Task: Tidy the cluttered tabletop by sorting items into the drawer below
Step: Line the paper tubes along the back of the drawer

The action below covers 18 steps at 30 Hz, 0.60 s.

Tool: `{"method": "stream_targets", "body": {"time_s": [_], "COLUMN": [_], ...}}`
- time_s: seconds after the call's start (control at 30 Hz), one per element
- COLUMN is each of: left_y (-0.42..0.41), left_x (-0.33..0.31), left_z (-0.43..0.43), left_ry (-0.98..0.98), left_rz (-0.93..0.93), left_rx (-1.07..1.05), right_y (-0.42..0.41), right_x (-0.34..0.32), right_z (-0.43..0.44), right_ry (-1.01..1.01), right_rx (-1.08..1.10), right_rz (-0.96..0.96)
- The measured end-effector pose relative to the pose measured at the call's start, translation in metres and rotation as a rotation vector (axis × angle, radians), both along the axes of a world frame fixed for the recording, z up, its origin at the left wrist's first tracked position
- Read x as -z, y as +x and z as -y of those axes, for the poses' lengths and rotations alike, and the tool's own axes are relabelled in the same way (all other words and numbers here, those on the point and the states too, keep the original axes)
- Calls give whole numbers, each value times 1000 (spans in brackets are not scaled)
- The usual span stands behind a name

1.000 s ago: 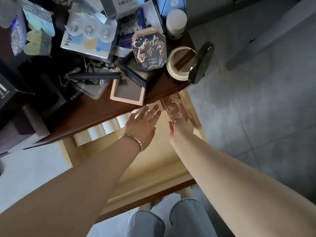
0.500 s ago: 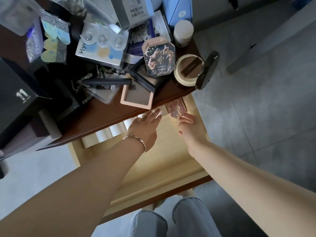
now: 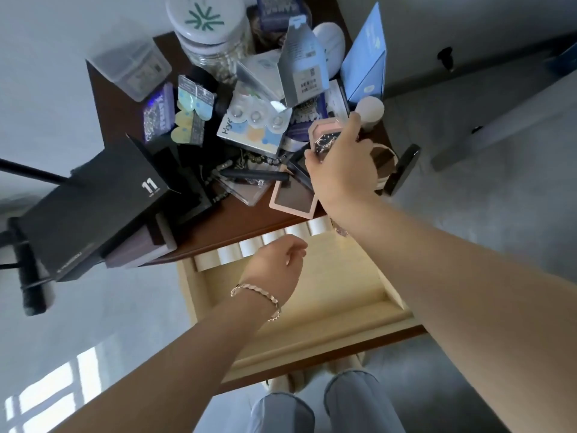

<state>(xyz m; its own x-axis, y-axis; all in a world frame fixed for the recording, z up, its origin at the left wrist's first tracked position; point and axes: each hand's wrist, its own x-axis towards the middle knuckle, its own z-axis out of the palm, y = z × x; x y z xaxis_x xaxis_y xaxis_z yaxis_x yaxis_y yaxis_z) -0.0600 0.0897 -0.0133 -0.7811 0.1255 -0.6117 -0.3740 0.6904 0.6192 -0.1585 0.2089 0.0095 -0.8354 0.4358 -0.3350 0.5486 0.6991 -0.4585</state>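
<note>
Hands: right hand (image 3: 340, 173) grips the octagonal compact (image 3: 324, 129) right of centre at the counter (image 3: 243, 221); left hand (image 3: 273, 265) loosely curled, empty, over the open drawer (image 3: 396, 307) (lower centre); best lifted straight up, then lowered in.

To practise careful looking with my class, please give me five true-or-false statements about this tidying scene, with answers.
1. The right hand grips the octagonal pink compact. True.
2. The drawer is closed. False: it is pulled open below the tabletop.
3. The left hand holds the black tube. False: the left hand holds nothing and is over the drawer, while the black tube lies among the clutter on the tabletop.
4. A bracelet is on the left wrist. True.
5. The black box marked 11 sits inside the drawer. False: it is at the left side of the tabletop.
</note>
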Motion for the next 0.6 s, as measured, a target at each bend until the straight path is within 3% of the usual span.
{"method": "stream_targets", "body": {"time_s": [0.17, 0.23, 0.33, 0.43, 0.6], "left_y": [-4, -11, -16, -14, 7], "left_x": [-16, -25, -36, -40, -34], "left_z": [5, 0, -6, -9, -21], "left_ry": [170, 420, 841, 972, 749], "left_rz": [58, 204, 499, 594, 583], "left_rx": [-405, -682, -977, -996, -740], "right_y": [26, 48, 88, 117, 131], "right_x": [-8, -25, -46, -44, -27], "right_z": [0, -1, -2, -9, -22], "right_ry": [-237, -335, -402, -354, -348], "right_rx": [94, 60, -99, -282, -303], "right_rz": [-337, -406, -349, -178, 48]}}
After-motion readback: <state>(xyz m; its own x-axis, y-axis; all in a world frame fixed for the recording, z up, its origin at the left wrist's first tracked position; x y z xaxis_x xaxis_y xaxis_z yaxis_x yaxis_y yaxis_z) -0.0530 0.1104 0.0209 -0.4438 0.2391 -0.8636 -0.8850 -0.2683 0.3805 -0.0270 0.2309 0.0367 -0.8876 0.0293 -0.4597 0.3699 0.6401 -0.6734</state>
